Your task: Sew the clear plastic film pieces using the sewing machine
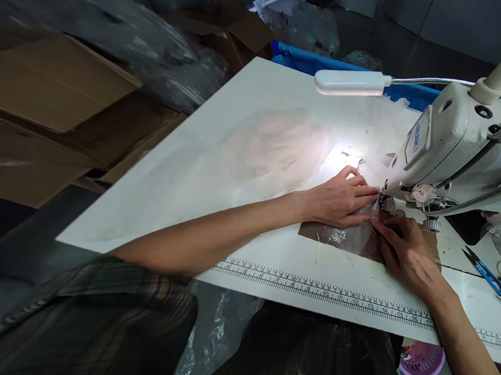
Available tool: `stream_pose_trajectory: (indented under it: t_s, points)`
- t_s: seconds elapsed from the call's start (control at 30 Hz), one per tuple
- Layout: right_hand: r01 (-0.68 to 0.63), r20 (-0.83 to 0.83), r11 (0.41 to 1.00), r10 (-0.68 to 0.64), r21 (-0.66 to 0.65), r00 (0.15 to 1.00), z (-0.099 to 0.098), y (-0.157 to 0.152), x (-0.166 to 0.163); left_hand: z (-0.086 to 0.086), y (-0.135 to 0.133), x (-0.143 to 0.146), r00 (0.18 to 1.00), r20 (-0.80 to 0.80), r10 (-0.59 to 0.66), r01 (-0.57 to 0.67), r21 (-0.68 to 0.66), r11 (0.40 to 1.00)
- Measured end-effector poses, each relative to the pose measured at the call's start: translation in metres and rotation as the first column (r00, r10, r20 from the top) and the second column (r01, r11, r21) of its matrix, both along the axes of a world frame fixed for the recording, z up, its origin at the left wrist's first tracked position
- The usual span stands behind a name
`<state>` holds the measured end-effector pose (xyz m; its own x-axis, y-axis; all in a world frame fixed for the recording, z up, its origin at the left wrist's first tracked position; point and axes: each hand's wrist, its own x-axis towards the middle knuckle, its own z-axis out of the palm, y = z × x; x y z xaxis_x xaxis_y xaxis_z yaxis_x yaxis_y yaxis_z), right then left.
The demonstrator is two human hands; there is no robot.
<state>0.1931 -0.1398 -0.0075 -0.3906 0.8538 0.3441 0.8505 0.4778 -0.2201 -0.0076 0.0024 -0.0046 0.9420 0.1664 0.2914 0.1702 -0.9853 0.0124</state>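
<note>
My left hand [344,199] lies on a thin, see-through white fabric [360,234] beside the needle area, its fingers stretched toward the presser foot [381,200]. Just in front of the foot, my right hand [411,257] is closed, thumb and index finger pinching the near edge of that fabric. Under the cloth and both hands is a brown plate [326,233] on the table. The white sewing machine [461,129] stands over the right fingertips. Its needle tip is hard to make out.
A lamp [352,82] hangs over the white table [183,178]. Blue thread snips [487,272] lie at the right, near a dark phone-like object [466,225]. A printed ruler [312,287] follows the front edge. Cardboard boxes [53,79] stand left; a pink basket [422,362] is below.
</note>
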Motion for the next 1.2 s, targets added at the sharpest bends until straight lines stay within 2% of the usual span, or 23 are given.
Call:
stream_pose_trajectory:
  t_s: [0.27, 0.53, 0.93, 1.2]
  points:
    - [0.044, 0.081, 0.999, -0.045, 0.023, 0.996, 0.0040, 0.0009, -0.0065, 0.0010, 0.0029, 0.0004, 1.000, -0.013, 0.011, -0.011, 0.009, 1.000]
    - [0.040, 0.077, 0.999, -0.042, 0.031, 0.996, 0.0039, 0.0008, -0.0072, 0.0020, 0.0040, 0.0008, 0.999, -0.041, 0.025, -0.025, -0.004, 1.000]
    - [0.056, 0.033, 0.998, -0.055, -0.028, 0.998, -0.0007, -0.0007, -0.0059, 0.0020, 0.0023, 0.0005, 0.999, -0.044, 0.013, -0.013, -0.011, 1.000]
    - [0.064, 0.063, 0.998, -0.064, -0.006, 0.996, 0.0016, -0.0020, -0.0074, 0.0021, 0.0006, -0.0005, 1.000, -0.023, 0.014, -0.015, -0.032, 0.999]
